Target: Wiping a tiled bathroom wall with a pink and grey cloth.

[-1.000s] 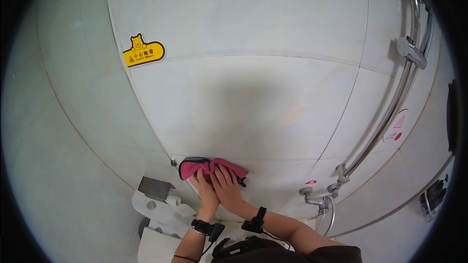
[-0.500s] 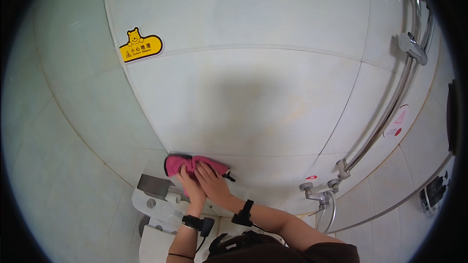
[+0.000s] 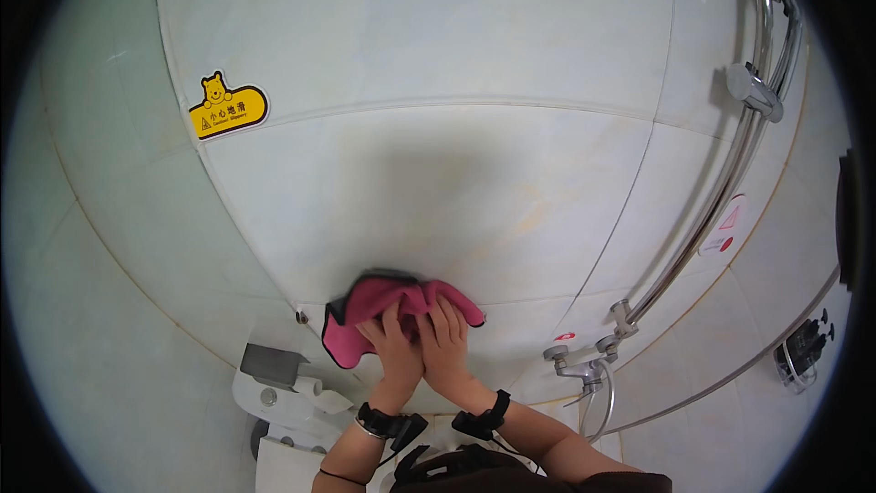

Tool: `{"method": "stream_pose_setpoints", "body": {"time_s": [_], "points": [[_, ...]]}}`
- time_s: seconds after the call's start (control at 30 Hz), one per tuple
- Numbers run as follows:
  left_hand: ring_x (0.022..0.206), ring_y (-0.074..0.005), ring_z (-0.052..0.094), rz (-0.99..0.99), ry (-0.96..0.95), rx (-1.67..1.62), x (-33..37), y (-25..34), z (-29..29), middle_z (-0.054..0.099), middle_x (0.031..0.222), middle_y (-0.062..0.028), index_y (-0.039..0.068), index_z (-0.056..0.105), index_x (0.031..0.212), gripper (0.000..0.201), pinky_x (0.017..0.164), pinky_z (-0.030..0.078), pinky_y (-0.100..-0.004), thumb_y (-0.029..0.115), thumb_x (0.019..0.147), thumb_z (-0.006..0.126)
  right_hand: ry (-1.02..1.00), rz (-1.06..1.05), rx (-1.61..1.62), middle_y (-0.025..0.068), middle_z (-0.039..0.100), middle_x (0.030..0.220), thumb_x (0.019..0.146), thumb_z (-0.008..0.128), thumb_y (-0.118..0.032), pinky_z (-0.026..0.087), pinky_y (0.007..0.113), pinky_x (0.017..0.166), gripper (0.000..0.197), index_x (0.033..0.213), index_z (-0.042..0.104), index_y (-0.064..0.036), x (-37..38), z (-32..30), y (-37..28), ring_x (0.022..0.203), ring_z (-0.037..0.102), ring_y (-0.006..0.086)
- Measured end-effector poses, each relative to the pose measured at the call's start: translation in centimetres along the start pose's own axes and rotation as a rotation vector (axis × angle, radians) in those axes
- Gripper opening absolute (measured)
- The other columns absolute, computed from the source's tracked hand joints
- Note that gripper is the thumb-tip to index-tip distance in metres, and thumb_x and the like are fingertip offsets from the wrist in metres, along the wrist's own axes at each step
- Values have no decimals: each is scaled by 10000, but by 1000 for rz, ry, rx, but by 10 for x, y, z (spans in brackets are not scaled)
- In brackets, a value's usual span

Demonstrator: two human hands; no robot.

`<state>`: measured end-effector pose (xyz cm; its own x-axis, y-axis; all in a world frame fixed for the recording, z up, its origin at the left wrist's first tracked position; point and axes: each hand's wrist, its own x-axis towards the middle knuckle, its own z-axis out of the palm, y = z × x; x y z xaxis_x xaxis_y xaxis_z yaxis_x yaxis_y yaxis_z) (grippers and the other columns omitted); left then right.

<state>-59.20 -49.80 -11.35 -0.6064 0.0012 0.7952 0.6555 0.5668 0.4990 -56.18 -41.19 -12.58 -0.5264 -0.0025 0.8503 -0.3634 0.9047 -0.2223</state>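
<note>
A pink cloth (image 3: 351, 333) with dark edging lies bunched against the pale tiled wall (image 3: 547, 173), low and left of the middle. My left hand (image 3: 398, 351) presses into its folds, fingers partly sunk in the fabric. Close beside it, my right hand (image 3: 445, 342) holds the cloth's right part, fingers bent over it and pointing up. The two hands nearly touch at the heels. Part of the cloth's left side hangs loose past my left fingers, and its dark underside shows along the top.
A chrome mixer tap (image 3: 582, 370) with a hose sits at lower right, below a shower rail (image 3: 703, 219). At lower left are a grey box (image 3: 274, 364), a toilet paper roll (image 3: 319, 393) and a white toilet (image 3: 283, 466). A yellow sticker (image 3: 230, 111) marks the wall's left; bottles (image 3: 805, 347) stand far right.
Both hands have shifted right along the wall with the cloth. It is spread wider now, with its left side fanned out, and my hands lie side by side. The view has turned slightly.
</note>
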Motion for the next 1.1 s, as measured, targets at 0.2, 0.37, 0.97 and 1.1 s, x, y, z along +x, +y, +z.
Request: {"method": "stream_pose_setpoints", "body": {"time_s": [0.2, 0.37, 0.97, 1.1], "points": [[1213, -478, 340, -108, -205, -100, -87, -15, 34, 394, 1320, -282, 91, 474, 1364, 610, 1015, 254, -586, 181, 797, 681, -217, 57, -45, 217, 421, 1368, 747, 620, -127, 303, 589, 1075, 491, 1203, 551, 43, -82, -3, 28, 1343, 366, 407], [1239, -443, 348, -29, -258, -112, -68, 16, 51, 442, 1322, -232, 135, 443, 1419, 657, 1013, 234, -610, 244, 815, 677, -136, 121, -118, 246, 399, 1371, 746, 632, -127, 290, 611, 1073, 518, 1218, 520, 55, -68, -31, 47, 1345, 337, 444], [1213, -402, 397, 217, -412, 43, -100, 37, 87, 472, 1279, -166, 189, 544, 1320, 469, 984, 231, -686, 271, 864, 618, -104, 357, -59, 326, 356, 1340, 783, 641, -41, 306, 603, 1027, 601, 1299, 384, 129, -107, -52, 70, 1227, 360, 535], [1147, -385, 429, 326, -255, 4, -37, 84, 76, 475, 1211, -164, 181, 537, 1352, 495, 991, 237, -654, 222, 862, 597, 27, 328, -47, 326, 299, 1401, 794, 653, -55, 289, 569, 1048, 662, 1353, 335, 102, -54, -86, 74, 1262, 335, 507]]}}
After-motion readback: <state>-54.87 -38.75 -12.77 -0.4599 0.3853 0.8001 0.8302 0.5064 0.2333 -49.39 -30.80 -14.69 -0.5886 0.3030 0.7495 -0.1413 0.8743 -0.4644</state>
